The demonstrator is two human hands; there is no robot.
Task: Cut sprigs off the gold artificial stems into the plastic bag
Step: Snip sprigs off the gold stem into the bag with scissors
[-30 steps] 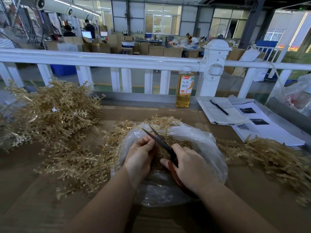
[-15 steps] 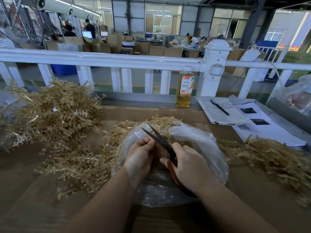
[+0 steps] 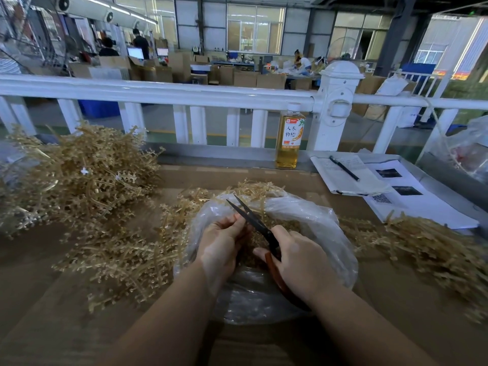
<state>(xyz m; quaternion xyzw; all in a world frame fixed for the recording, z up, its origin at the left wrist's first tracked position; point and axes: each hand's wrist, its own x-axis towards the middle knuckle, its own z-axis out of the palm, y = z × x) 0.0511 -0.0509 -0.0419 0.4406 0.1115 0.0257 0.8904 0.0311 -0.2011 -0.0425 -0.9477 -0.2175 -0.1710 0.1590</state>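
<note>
My right hand [image 3: 303, 262] is holding the scissors [image 3: 253, 223]. My fingers are curling round the red-brown handles, and the two black blades are standing a little apart, pointing up and away from me. My left hand [image 3: 220, 244] is sitting just beside the blades. Its fingers are bunching together and pinching something small right by the blades, but I cannot tell what, because it is hiding behind them.

Both hands are hanging over the open plastic bag [image 3: 324, 233]. The bag is lying on the brown desk [image 3: 39, 299], and gold cut bits are piling up inside it, under my fingers.

Gold stems [image 3: 87, 180] are lying in a big heap far to the left of my left hand. More are lying far to the right of my right hand. A bottle [image 3: 289, 138] of yellow drink is standing beyond my fingers by the white fence [image 3: 163, 93]. Papers with a pen [image 3: 343, 167] are lying to the right of it.
</note>
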